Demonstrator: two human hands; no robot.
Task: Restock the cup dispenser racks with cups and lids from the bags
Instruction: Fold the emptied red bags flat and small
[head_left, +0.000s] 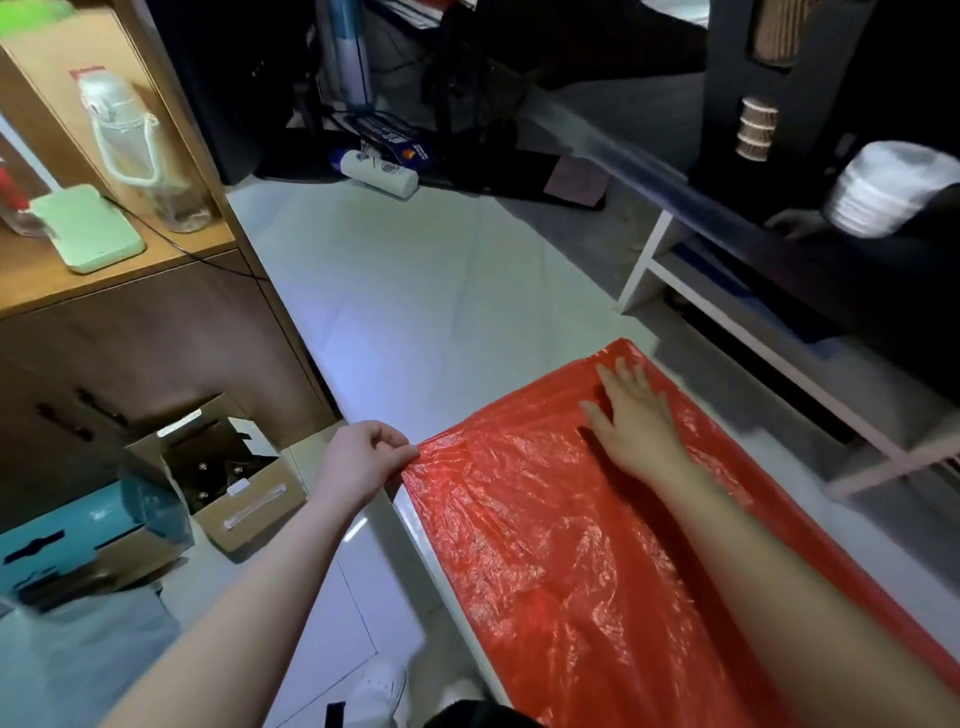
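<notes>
The red plastic bag (545, 519) lies spread flat over the white table (415, 519) in the lower right of the frame. It looks thin, light, crinkly and slippery, with no stiffness, so it is probably best handled by an edge or corner. The left hand (363, 457) pinches its left corner. The right hand (634, 415) presses on it with fingers straight and spread. Blurred white lids (883, 187) sit at the upper right beside the black dispenser rack (727, 78). No writing is legible.
</notes>
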